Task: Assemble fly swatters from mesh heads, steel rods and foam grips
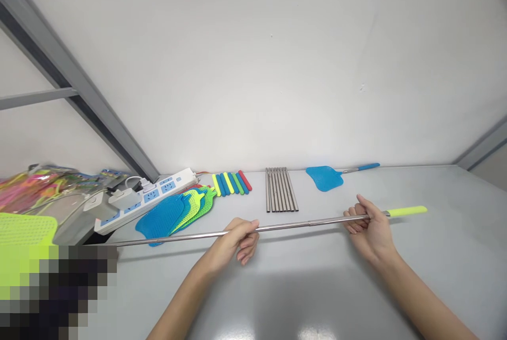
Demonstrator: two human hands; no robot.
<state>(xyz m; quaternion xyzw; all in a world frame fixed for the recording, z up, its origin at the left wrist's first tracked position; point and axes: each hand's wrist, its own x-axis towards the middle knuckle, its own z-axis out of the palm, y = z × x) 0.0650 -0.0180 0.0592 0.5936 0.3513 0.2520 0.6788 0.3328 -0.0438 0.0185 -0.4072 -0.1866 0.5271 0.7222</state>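
Note:
A telescopic fly swatter (285, 227) stretches nearly level across the view, its metal rod drawn out long. Its yellow-green handle (407, 211) points right, and a yellow-green mesh head (26, 229) shows at the far left. My left hand (240, 239) is closed around the middle of the rod, thumb on top. Close to the handle, my right hand (372, 229) grips the rod with curled fingers, thumb pointing up. Behind my hands lies a shorter blue fly swatter (325, 178). A blurred block hides where the rod meets the mesh head.
Several metal tubes (281, 189) lie side by side on the grey table (317, 276), beside a row of coloured handles (232, 183). Loose swatter heads (162, 216) are fanned out near a white power strip (146, 200). Plastic-wrapped items (43, 187) lie far left. A white wall stands behind.

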